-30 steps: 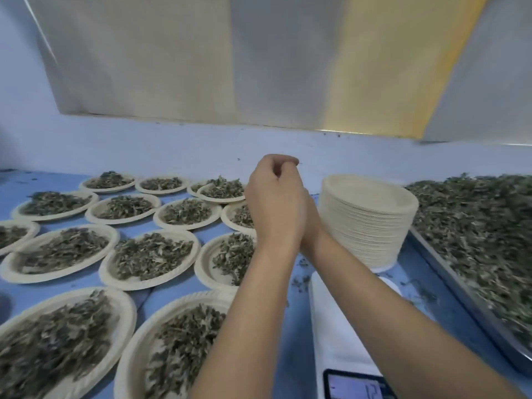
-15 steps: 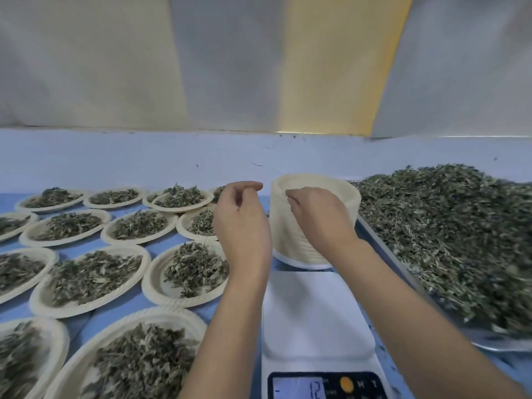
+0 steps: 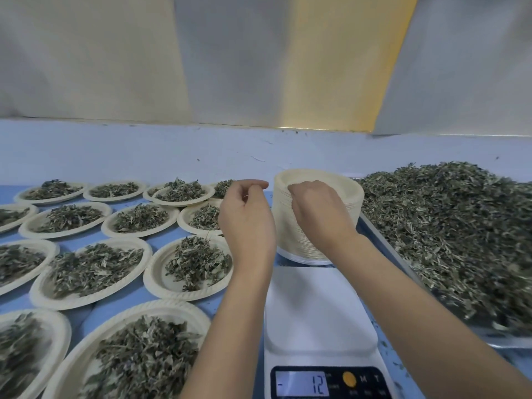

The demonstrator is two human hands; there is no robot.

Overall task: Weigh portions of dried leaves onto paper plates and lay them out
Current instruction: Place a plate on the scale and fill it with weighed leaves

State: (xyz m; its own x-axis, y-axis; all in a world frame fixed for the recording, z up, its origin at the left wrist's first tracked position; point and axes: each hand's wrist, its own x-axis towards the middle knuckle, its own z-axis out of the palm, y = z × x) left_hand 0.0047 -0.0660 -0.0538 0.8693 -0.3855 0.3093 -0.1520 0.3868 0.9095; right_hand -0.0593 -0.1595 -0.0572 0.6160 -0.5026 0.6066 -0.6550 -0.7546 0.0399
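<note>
1. Cream-coloured stack of paper plates (image 3: 322,177) stands on the blue table (image 3: 161,235), at 12 o'clock from the white scale (image 3: 316,309) and just beyond it.
2. At the stack's top, on its 9 o'clock side, the right hand (image 3: 319,211) has its fingers curled onto the rim and pinches the uppermost plate edge.
3. Just beside it at 9 o'clock, the left hand (image 3: 247,223) is raised clear of the stack, fingers curled in and thumb near the fingertips, with nothing visible in it.
4. On the scale, the platform is bare and the display (image 3: 302,384) reads 12 with a dash to its left.
5. From 1 to 3 o'clock of the scale, a metal tray (image 3: 384,244) holds a heap of loose dried leaves (image 3: 449,226).
6. From 9 to 11 o'clock, filled plates (image 3: 155,280) lie in rows, each bearing a mound of leaves; some rims touch or overlap.
</note>
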